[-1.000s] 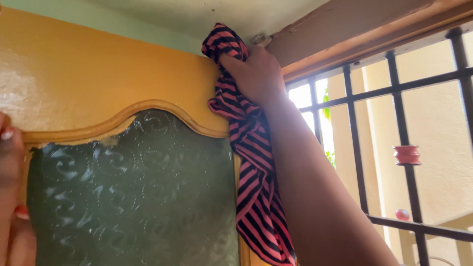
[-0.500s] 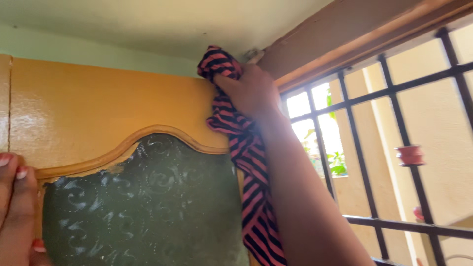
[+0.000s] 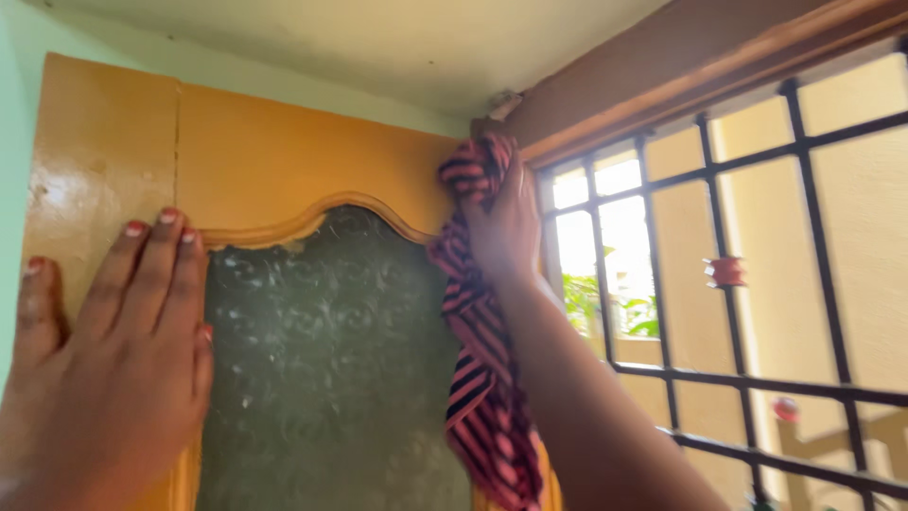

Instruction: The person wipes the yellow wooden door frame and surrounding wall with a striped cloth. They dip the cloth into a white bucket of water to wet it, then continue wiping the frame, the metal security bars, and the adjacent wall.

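Striped in pink and dark navy, the cloth (image 3: 478, 322) hangs along the right edge of a yellow-orange wooden door (image 3: 284, 151). Its long axis runs close to vertical: the bunched top sits at the door's upper right corner, and the loose tail points down, drifting slightly right as it drops out of the bottom of the view.

The right hand (image 3: 506, 232) presses the bunched top of the cloth against the door's edge, fingers closed over the fabric and pointing upward, the forearm rising from the lower right. How tightly the fingers pinch the cloth is hard to tell, since the fabric hides the palm side.

The left hand (image 3: 104, 369) lies flat on the left stile of the door, fingers spread a little and pointing up, nails painted red. Its fingertips reach the wood just beside the curved top of the frosted glass panel (image 3: 331, 360), and its little finger overlaps the glass's left margin. The two hands are well apart, with the glass between them.

To the right of the cloth, a dark metal window grille (image 3: 719, 274) stands under a brown wooden lintel (image 3: 681, 76), with green leaves and a pale wall beyond. A small red ornament (image 3: 726, 272) sits on one bar.
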